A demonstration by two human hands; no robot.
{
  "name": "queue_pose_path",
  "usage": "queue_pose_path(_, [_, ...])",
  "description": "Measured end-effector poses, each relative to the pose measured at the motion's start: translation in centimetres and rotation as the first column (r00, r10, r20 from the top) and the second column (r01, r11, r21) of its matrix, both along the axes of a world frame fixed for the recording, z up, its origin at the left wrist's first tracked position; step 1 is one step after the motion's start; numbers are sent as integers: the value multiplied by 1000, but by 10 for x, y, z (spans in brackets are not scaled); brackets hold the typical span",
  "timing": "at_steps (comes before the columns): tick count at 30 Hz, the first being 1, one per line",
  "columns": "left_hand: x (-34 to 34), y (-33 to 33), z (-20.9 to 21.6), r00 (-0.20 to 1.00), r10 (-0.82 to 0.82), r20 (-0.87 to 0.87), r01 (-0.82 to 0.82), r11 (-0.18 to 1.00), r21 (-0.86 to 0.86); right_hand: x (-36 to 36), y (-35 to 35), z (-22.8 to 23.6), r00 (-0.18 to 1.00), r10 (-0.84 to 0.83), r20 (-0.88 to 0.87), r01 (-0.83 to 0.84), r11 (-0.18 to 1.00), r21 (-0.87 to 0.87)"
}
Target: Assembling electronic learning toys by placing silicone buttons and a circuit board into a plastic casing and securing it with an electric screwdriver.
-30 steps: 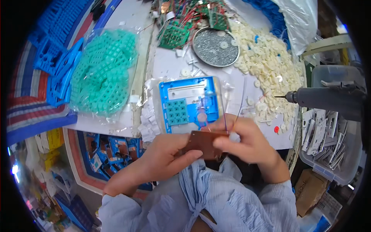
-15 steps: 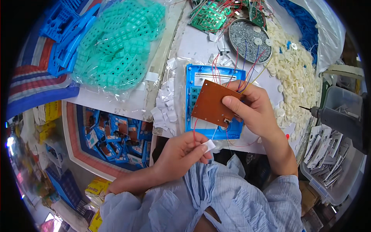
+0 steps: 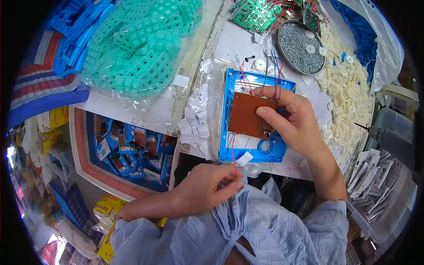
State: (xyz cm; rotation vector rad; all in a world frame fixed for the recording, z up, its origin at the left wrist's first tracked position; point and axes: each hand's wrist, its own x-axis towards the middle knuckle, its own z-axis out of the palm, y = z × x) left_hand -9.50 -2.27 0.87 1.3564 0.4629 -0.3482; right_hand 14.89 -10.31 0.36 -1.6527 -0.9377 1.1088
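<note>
Gripping a brown circuit board (image 3: pixel 247 115) by its right side with the right hand (image 3: pixel 298 119), pinching it between the thumb on the upper face and the other fingers behind, probably for leaving its lower edge free. Holding it over a blue case (image 3: pixel 277 152) on the worktop (image 3: pixel 224 46), seemingly for having both close together. Holding the left hand (image 3: pixel 214 184) below, with thumb and fingers partly curled at a red wire (image 3: pixel 233 148) hanging from the board; being unable to tell whether pinching or merely touching it. Having white pieces (image 3: pixel 194 121) lying just left of the case, presumably for easy reach.
</note>
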Motion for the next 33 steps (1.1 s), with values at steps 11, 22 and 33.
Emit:
queue_pose_path(11, [-5,25,15,989,-71,126,6,889,459,-2,8,5,990,102,99,-93,991,-94])
queue_pose_path(22, [1,46,4,964,14,267,-201,698,688,-6,11,-3,918,92,386,-85,996,-35])
queue_pose_path(33, [18,56,-16,863,-240,445,-293,480,827,-4,16,7,832,149,534,-134,989,-67])
